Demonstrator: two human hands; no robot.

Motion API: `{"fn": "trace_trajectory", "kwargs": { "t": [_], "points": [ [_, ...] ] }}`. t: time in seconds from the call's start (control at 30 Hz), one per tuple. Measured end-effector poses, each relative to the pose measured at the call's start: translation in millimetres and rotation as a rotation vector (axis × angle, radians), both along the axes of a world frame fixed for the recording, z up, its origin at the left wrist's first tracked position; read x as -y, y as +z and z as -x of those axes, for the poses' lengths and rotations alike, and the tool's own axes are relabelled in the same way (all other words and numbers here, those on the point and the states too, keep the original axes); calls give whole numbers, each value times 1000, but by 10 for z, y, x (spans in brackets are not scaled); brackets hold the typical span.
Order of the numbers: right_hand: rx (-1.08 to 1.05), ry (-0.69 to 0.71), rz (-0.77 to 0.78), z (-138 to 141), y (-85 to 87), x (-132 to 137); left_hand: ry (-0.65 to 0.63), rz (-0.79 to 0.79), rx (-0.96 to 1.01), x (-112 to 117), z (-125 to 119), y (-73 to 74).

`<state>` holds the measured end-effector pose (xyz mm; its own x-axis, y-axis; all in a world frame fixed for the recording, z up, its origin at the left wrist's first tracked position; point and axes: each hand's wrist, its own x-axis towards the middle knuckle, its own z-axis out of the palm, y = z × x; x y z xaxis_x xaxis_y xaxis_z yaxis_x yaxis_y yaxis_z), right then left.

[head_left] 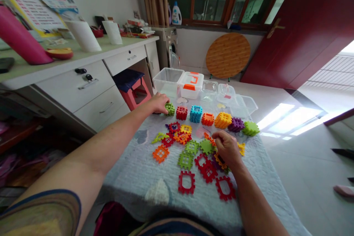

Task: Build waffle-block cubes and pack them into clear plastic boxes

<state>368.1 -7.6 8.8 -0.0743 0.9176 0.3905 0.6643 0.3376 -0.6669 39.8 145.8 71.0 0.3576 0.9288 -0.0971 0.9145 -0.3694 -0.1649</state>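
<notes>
At the left end of a row of stacked plastic building tiles, my left hand (159,103) is closed around a green stack (170,109). The row continues rightward with stacks in red (181,113), blue (195,114), orange (207,119), yellow (222,120), purple (236,124) and lime green (250,128). My right hand (227,148) is over the loose tiles, fingers curled together; what they hold, if anything, is hidden. An orange piece (209,138) shows beside its fingertips. Nearer me lie red frame tiles (186,182), green window tiles (186,160) and an orange window tile (160,153).
Behind the row stand a clear bin (168,77), a lidded box with orange latches (191,83) and smaller clear containers (226,91). A grey cloth (132,180) covers the table. A stool (132,86) and white desk (91,81) are at left.
</notes>
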Motion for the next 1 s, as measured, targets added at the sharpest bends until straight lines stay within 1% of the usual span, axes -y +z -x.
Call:
{"fn": "trace_trajectory", "kwargs": {
  "t": [0.23, 0.43, 0.57, 0.73, 0.8, 0.87, 0.93, 1.0],
  "points": [
    [15, -5, 16, 4, -7, 8, -14, 108, 12, -155, -24, -118],
    [28, -7, 25, 10, -11, 1, -33, 122, -8, -199, 0, -186],
    [39, -5, 34, 13, -9, -2, -49, 135, -4, -204, 3, -202],
    [33, -15, 38, 5, -6, 1, -30, 142, 15, -192, -5, -183],
    [22, -18, 32, -5, -10, -3, -35, 94, 45, -145, -5, -151],
    [4, -21, 20, -17, -13, -10, -59, -10, 97, -45, -6, -104],
    [-9, -19, 8, -26, -13, -16, -88, -151, 187, 123, -17, -58],
    [-5, -18, 2, -29, -9, -18, -102, -273, 316, 369, -54, -42]
  ]
}}
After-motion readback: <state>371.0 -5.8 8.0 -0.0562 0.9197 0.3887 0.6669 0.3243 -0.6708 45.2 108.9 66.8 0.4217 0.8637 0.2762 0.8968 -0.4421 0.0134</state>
